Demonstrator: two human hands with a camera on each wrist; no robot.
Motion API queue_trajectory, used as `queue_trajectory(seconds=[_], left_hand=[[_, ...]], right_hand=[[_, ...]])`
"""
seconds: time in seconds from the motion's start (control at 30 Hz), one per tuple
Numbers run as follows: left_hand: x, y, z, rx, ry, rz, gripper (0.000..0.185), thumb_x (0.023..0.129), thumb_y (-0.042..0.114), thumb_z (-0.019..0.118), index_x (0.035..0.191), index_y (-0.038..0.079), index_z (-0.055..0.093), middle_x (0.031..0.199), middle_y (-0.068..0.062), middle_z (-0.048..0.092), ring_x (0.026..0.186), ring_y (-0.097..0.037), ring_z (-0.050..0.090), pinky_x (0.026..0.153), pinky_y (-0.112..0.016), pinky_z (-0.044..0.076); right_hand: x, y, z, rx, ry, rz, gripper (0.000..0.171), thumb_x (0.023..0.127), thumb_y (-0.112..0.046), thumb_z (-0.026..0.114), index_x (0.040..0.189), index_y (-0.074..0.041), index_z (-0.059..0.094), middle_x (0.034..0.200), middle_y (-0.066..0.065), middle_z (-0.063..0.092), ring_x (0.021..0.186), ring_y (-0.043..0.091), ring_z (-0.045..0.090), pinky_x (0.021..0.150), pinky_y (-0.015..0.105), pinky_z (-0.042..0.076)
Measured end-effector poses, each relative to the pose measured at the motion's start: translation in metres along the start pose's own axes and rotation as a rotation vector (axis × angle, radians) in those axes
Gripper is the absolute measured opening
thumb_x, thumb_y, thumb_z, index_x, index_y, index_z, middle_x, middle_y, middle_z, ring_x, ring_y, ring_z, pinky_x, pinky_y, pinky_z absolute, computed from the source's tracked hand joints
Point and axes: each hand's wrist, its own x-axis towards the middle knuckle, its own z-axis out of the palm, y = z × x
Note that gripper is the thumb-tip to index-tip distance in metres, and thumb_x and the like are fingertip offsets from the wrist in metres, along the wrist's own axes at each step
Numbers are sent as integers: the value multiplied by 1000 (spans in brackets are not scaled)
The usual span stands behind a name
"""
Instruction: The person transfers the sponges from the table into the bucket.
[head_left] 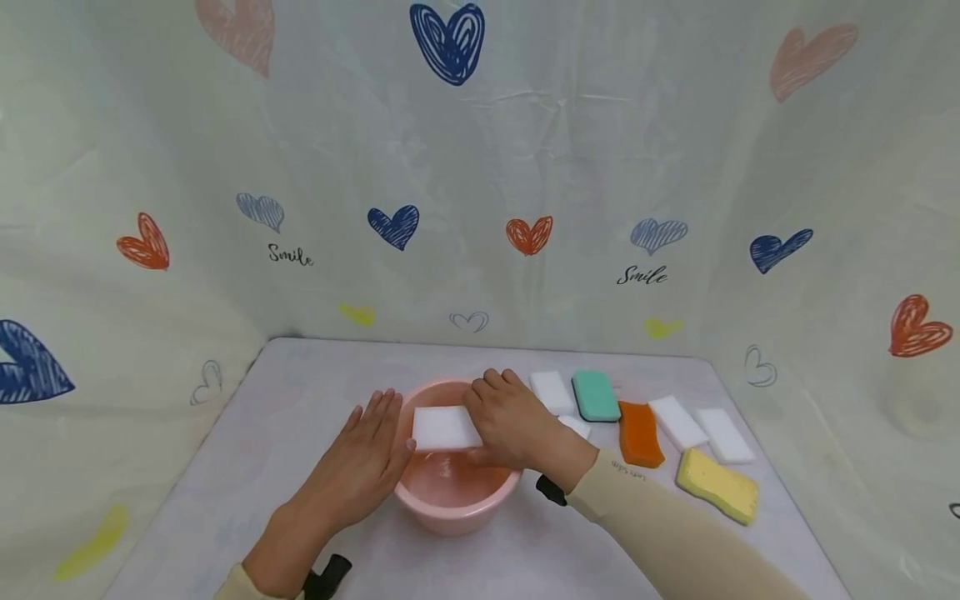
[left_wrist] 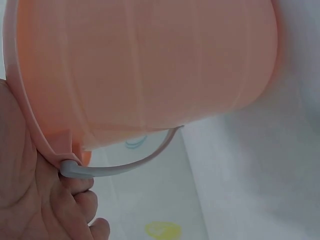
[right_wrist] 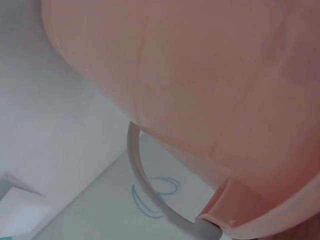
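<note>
A pink bucket stands on the table in front of me, with glints on the inside. My right hand reaches over its far right rim and holds a white sponge by the right end, its fingers curled. The sponge lies level across the bucket's mouth. On the left, my left hand rests against the rim with its fingers straight, the thumb near the sponge's left end. In the left wrist view, the palm lies along the rim beside the grey handle. The right wrist view shows mostly bucket wall; the hand is nearly hidden there.
Right of the bucket lie a green sponge, an orange sponge, a yellow sponge and several white sponges. One white sponge is partly behind my right wrist. A heart-printed curtain surrounds the table.
</note>
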Motion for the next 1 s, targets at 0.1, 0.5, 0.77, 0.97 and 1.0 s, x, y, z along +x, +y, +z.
queue_trajectory(seconds=[0.1,0.5,0.77,0.97,1.0], left_hand=[[0,0,0,5,-14,-9,74,113,45,40,166,-4,23,173,-22,23,163,-40,17,130,-60,19],[1,1,-3,4,-14,-21,74,113,44,42,166,-3,23,173,-22,24,163,-39,18,130,-61,19],[-1,1,-2,-4,9,0,72,113,43,43,164,-5,27,172,-24,27,162,-40,21,129,-61,21],[-1,2,-3,5,-28,-23,73,113,44,41,166,-4,23,174,-23,22,163,-39,17,131,-59,19],[-1,2,-4,8,-28,-25,73,113,43,42,166,-4,23,174,-23,22,163,-39,17,131,-59,19]], right_hand=[[1,0,2,9,-6,2,71,84,-71,74,121,-11,63,111,2,68,97,20,53,82,35,43],[0,-1,-4,-3,-50,11,71,86,-72,72,122,-12,62,114,3,68,100,20,52,84,35,43],[-1,-3,-5,-10,-61,11,66,88,-69,72,118,-11,64,112,3,67,99,21,50,83,35,41],[-4,-2,-2,6,-11,9,54,89,-63,71,108,-13,65,100,0,64,92,19,48,77,33,36],[-4,-2,-2,0,3,7,52,90,-63,71,107,-13,65,99,0,63,92,19,48,77,33,36]])
